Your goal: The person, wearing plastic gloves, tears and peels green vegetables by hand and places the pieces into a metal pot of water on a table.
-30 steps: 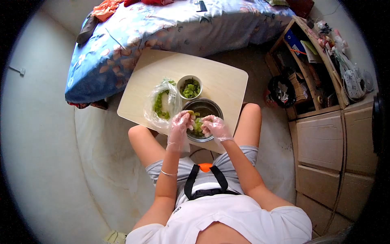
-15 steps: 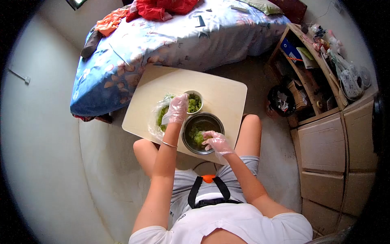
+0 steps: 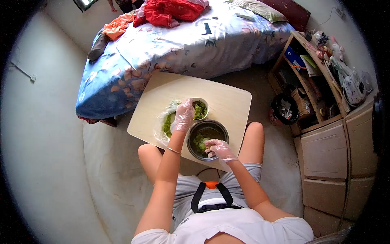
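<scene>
My left hand, in a clear plastic glove, is raised between a plastic bag of leafy greens and a white bowl. Its fingers are pressed together beside the bowl's left rim; what they hold, if anything, is hidden. Chopped greens fill part of the bowl. My right hand, gloved too, reaches over the right rim of a metal pot. The fingers curl at a pale green clump of leafy greens inside the pot, above dark liquid.
A low cream table stands between my knees. Behind it is a bed with red cloth. A trash bin and a wooden shelf stand at the right. Part of another person shows at the top left.
The whole view has shifted slightly, so things sit lower and further right. My right fingers have shifted a little at the greens. Part of another person now shows beyond the bed.
</scene>
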`<state>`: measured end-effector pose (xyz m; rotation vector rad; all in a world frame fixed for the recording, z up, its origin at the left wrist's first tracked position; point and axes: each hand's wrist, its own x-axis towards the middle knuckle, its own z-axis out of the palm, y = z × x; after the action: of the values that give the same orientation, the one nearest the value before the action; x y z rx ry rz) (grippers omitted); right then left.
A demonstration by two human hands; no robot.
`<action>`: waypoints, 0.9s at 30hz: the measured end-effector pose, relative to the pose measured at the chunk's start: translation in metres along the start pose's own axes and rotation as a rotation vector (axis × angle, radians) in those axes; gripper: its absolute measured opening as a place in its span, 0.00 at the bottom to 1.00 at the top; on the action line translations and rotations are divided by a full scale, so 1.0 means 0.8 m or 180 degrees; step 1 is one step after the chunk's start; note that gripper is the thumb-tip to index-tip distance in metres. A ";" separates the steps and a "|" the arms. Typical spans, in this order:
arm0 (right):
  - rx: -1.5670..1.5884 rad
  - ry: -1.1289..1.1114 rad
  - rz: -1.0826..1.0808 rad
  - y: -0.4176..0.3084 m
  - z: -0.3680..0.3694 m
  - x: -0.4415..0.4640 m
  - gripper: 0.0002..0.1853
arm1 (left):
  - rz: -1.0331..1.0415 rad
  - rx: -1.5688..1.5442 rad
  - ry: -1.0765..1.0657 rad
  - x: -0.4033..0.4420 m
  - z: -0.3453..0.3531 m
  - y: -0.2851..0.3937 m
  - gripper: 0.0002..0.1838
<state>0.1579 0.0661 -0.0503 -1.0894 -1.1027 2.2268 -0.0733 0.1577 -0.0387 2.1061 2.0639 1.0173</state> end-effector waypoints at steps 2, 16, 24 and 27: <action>0.0086 -0.0073 -0.0016 0.006 -0.003 0.002 0.17 | -0.0404 0.0018 -0.0207 -0.004 0.006 -0.004 0.03; 0.0593 0.0011 -0.0124 -0.004 -0.006 0.000 0.17 | 0.0432 0.0385 0.0020 -0.013 0.006 -0.006 0.03; 0.0574 0.0065 -0.0072 -0.005 -0.005 0.000 0.14 | 0.0053 -0.0276 0.0030 -0.025 -0.006 0.014 0.03; 0.0430 0.0154 -0.0152 0.000 -0.010 0.006 0.12 | 0.0054 -0.0273 -0.0093 -0.044 -0.029 0.054 0.03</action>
<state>0.1618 0.0730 -0.0554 -1.0439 -0.9341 2.1913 -0.0421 0.1111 -0.0162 2.0879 1.9558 1.0504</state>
